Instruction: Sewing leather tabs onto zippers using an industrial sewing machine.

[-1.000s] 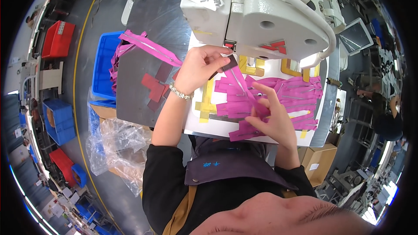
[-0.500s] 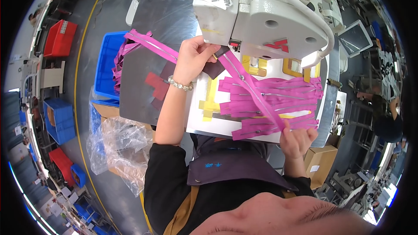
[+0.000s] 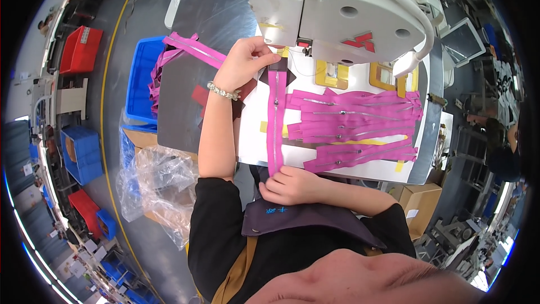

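A magenta zipper (image 3: pixel 275 118) with a metallic slider runs nearly straight from the machine down to the table's front edge. At its far end lies a small dark patch (image 3: pixel 278 66), pinched at the edge by my left hand (image 3: pixel 247 65), just below the machine head. My right hand (image 3: pixel 289 186) is closed on the zipper's near end, at the table edge in front of the apron. Another length of magenta zipper (image 3: pixel 197 50) passes from a blue bin (image 3: pixel 138 87) toward my left hand and disappears behind it. To the right, several magenta zippers (image 3: pixel 354 118) lie in a layered stack.
The white sewing machine head (image 3: pixel 332 17) overhangs the work spot. Yellow-edged plates (image 3: pixel 332 74) lie under its arm. Red and dark pieces (image 3: pixel 205 98) sit left of my forearm. Clear plastic wrap (image 3: pixel 163 177) covers a box at the lower left; a cardboard box (image 3: pixel 419 205) stands right.
My right hand has moved left with the zipper's near end, so the zipper, slanted before, now runs straight toward me. My left hand has shifted slightly left. The whole view has shifted a little.
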`<move>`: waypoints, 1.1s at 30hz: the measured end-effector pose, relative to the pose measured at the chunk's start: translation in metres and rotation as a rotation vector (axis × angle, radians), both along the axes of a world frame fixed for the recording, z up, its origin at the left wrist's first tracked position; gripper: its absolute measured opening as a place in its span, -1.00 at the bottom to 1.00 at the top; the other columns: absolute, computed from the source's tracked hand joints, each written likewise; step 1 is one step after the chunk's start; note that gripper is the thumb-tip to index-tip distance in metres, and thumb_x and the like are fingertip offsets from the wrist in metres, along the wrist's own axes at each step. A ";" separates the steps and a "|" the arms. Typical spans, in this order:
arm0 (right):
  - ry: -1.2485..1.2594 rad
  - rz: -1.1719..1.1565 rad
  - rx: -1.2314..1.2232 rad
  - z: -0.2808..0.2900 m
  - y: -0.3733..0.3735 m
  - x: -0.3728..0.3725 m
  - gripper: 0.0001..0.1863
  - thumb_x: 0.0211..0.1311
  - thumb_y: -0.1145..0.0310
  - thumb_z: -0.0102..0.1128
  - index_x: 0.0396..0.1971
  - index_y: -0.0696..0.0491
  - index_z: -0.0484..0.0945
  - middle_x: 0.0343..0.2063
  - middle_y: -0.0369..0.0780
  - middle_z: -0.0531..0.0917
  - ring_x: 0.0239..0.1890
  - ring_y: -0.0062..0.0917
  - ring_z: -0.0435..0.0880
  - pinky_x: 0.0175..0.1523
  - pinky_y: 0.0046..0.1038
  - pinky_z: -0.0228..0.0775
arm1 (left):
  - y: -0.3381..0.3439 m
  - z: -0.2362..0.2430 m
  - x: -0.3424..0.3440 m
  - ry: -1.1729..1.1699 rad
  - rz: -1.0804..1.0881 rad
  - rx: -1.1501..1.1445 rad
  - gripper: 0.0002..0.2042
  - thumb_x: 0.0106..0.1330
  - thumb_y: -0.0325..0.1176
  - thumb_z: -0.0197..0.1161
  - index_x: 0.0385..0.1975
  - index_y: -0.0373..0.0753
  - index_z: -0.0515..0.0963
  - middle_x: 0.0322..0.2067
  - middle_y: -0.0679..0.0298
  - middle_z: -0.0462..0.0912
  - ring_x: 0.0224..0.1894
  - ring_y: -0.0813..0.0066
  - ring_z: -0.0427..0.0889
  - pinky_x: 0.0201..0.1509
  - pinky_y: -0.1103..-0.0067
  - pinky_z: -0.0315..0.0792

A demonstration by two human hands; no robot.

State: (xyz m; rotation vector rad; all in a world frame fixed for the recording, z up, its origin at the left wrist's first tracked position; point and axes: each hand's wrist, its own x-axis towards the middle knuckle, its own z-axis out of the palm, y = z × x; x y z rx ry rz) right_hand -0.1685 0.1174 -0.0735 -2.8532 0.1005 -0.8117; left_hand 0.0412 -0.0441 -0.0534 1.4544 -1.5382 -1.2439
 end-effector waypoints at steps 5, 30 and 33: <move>0.081 -0.009 0.090 -0.023 0.005 0.015 -0.87 -0.09 0.38 0.10 -0.47 0.05 0.43 -0.53 -0.35 0.40 -0.44 -0.62 0.45 -0.33 -0.58 0.21 | 0.000 -0.006 -0.005 -0.183 -0.104 -0.177 -0.83 0.12 -0.35 0.30 -0.48 -0.37 0.60 -0.47 0.31 0.65 -0.48 0.60 0.46 -0.14 0.57 0.30; -0.129 -0.153 0.270 -0.003 -0.017 -0.044 -0.80 -0.05 0.48 0.28 -0.34 0.03 0.57 -0.46 -0.35 0.51 -0.46 -0.60 0.48 -0.28 -0.51 0.28 | 0.104 0.014 0.067 -0.716 0.454 -0.241 -0.64 -0.04 -0.43 0.38 -0.18 -0.30 0.54 -0.33 0.15 0.58 -0.22 0.24 0.57 -0.09 0.43 0.43; -0.131 -0.142 0.286 -0.004 -0.017 -0.041 -0.79 -0.08 0.48 0.30 -0.35 0.03 0.57 -0.47 -0.35 0.51 -0.47 -0.60 0.48 -0.28 -0.51 0.28 | 0.119 0.004 0.067 -0.773 0.365 -0.240 -0.51 -0.13 -0.37 0.48 -0.14 -0.34 0.50 -0.39 0.17 0.57 -0.29 0.32 0.58 -0.15 0.47 0.46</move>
